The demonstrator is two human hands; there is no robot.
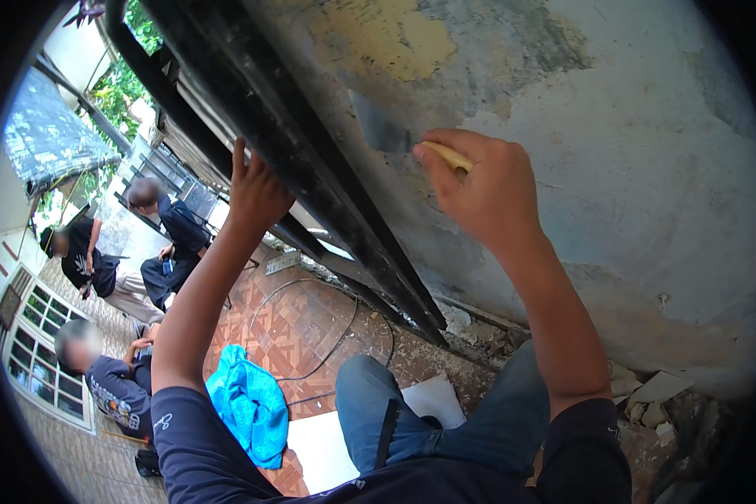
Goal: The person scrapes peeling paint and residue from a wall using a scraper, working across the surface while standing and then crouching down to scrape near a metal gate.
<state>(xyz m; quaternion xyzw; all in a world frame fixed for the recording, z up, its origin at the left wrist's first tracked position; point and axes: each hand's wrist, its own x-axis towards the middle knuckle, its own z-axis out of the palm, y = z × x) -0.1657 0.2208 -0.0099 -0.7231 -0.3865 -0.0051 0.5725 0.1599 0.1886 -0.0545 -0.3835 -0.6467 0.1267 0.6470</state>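
Note:
My right hand (488,183) grips the yellow handle (447,155) of a putty knife. Its broad, blurred metal blade (381,126) lies against or very close to the wall (605,176). Grey and whitish paint covers the wall, with patches worn through to a yellowish layer (409,41). To the left, my left hand (257,189) holds on to a slanting black metal frame (270,107). Some of its fingers are hidden by the frame, and one finger points upward along it.
Rubble and flakes (652,409) lie along the wall's foot. A blue cloth (248,403), white sheets (321,450) and a dark cable (356,315) are on the patterned floor (308,302). Three people sit or stand at the left, one a seated person (179,233). Behind is a white-framed window (44,353).

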